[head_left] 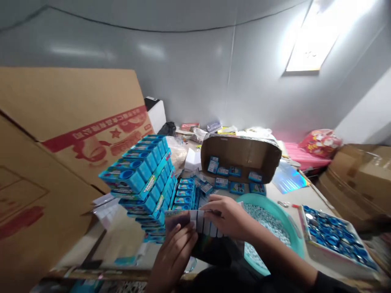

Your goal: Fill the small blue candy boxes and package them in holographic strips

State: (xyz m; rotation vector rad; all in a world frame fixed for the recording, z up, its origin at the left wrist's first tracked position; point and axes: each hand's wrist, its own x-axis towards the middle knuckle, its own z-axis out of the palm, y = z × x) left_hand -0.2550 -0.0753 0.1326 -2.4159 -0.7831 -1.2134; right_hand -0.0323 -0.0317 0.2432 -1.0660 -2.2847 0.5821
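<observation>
My left hand (175, 254) and my right hand (230, 217) are both closed on a shiny card sheet (201, 224) with a row of white strips, held just above the table's near edge. The left hand grips its lower left part, and the right hand's fingers pinch its top edge. Directly behind the sheet rises a tall stack of small blue boxes (146, 175). A teal basin (284, 221) full of small pale round pieces sits under my right forearm.
A large cardboard carton (61, 134) with red print fills the left. An open cardboard box (241, 154) lying on its side holds several blue packs. A white tray (336, 238) of blue round items stands at the right, with more cartons (360, 175) behind it.
</observation>
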